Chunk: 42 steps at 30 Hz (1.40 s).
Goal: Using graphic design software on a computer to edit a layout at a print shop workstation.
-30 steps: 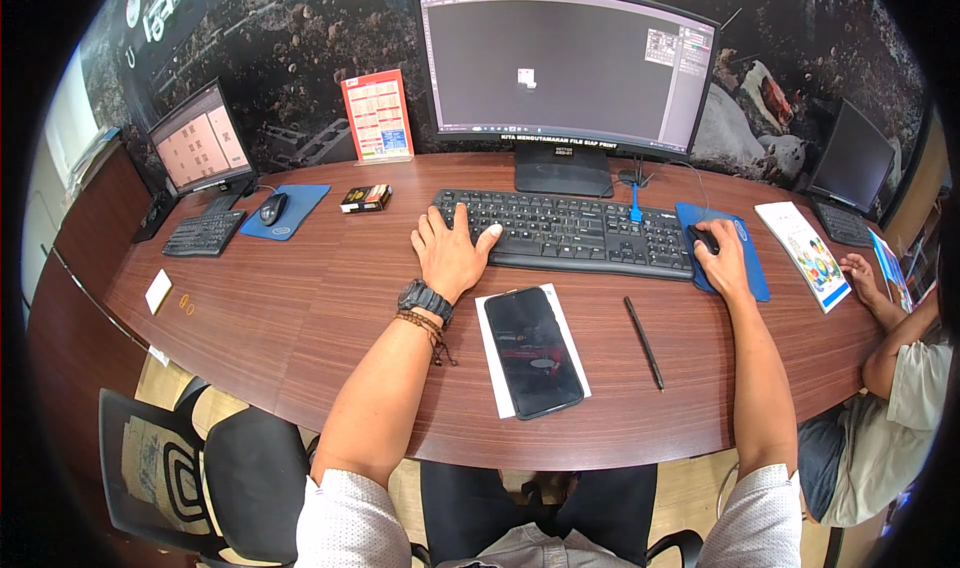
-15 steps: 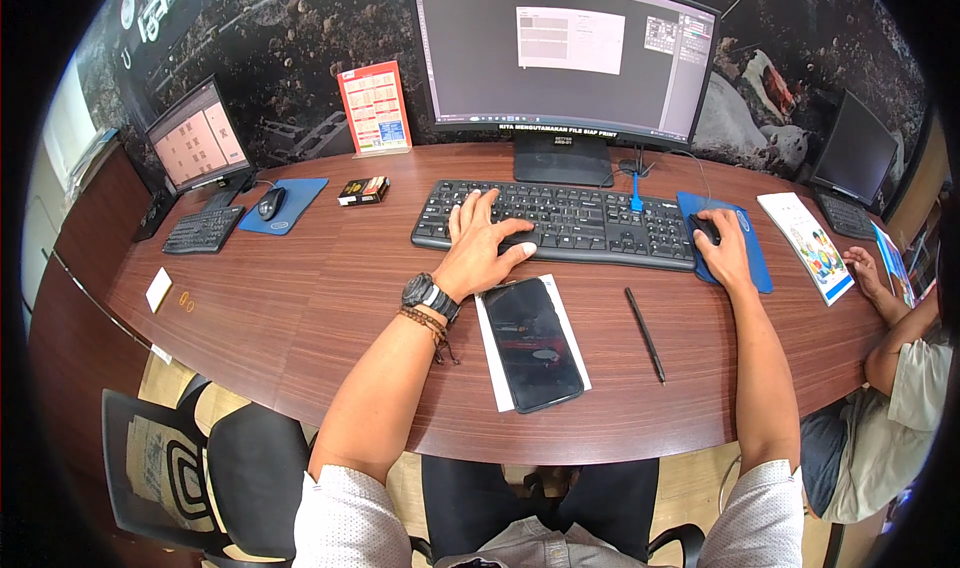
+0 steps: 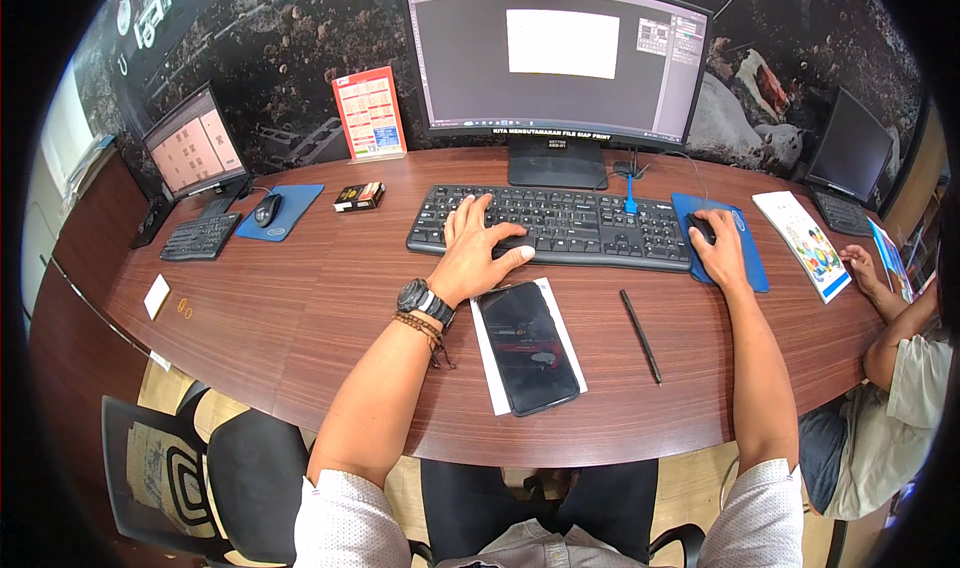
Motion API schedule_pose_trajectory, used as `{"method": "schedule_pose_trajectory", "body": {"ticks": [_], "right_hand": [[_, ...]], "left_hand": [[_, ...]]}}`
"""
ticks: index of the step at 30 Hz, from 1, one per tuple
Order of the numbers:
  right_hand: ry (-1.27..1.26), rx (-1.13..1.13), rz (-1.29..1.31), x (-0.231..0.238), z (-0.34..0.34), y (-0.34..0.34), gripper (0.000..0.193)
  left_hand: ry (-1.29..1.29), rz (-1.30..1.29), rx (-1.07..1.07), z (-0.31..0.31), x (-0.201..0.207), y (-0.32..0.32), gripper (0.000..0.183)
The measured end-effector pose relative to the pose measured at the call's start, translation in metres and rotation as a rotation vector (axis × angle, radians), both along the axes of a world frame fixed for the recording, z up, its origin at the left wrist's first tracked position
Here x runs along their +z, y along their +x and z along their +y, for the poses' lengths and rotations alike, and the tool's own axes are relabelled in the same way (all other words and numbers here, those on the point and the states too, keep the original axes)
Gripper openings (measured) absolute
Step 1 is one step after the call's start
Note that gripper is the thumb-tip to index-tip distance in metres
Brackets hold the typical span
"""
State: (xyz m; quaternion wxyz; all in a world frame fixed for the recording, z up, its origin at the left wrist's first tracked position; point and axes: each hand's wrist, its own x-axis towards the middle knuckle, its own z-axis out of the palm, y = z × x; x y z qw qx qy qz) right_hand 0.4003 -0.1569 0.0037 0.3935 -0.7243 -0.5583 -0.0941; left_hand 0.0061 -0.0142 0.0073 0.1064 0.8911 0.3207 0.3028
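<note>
My left hand (image 3: 470, 248) rests on the left part of a black keyboard (image 3: 590, 230), fingers spread over the keys and thumb stretched to the right. My right hand (image 3: 724, 256) is curved over a black computer mouse (image 3: 703, 230) on a blue mouse pad (image 3: 752, 268). Behind the keyboard stands a wide curved monitor (image 3: 465, 73), with a blank white rectangle on its dark grey screen. Between my forearms lies a dark smartphone (image 3: 530, 353) on a white sheet (image 3: 487, 363). A thin black pen (image 3: 640, 336) lies to its right.
Left on the desk (image 3: 290, 338) are a small box (image 3: 358, 197), a red-and-white desk calendar (image 3: 370, 116), and a second keyboard (image 3: 200, 236), mouse (image 3: 267, 209) and monitor (image 3: 195, 143). To the right, another person's hand (image 3: 862, 266) is beside a booklet (image 3: 800, 243). An office chair (image 3: 255, 478) stands at lower left.
On the monitor, the rectangle that showed grey panels and text is now plain white. Both hands keep their places on the keyboard and mouse; the whole view has shifted slightly.
</note>
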Motion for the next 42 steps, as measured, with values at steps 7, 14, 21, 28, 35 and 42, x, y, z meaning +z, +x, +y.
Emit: {"method": "schedule_pose_trajectory", "body": {"ticks": [7,14,21,28,35,42], "right_hand": [[0.004,-0.004,-0.007,-0.0019,0.0015,0.0012,0.032],[0.017,0.014,-0.029,-0.0015,-0.0002,0.0026,0.031],[0.023,0.027,-0.010,0.0000,0.0002,0.0010,0.032],[0.015,0.017,-0.002,0.0002,-0.0007,0.0008,0.032],[0.006,0.001,-0.004,-0.0003,0.0005,0.0017,0.032],[-0.010,-0.007,0.013,0.0018,-0.0004,-0.0006,0.033]], "left_hand": [[-0.003,-0.002,-0.007,0.0000,-0.0006,-0.0008,0.045],[0.002,0.014,-0.006,0.0004,-0.0007,0.0007,0.048],[0.012,0.087,0.027,0.0006,0.0003,0.0005,0.046],[0.005,0.081,0.024,0.0011,-0.0005,0.0009,0.047],[0.008,0.080,0.019,0.0016,-0.0011,0.0003,0.048],[-0.011,0.084,0.015,0.0019,-0.0007,-0.0007,0.047]]}}
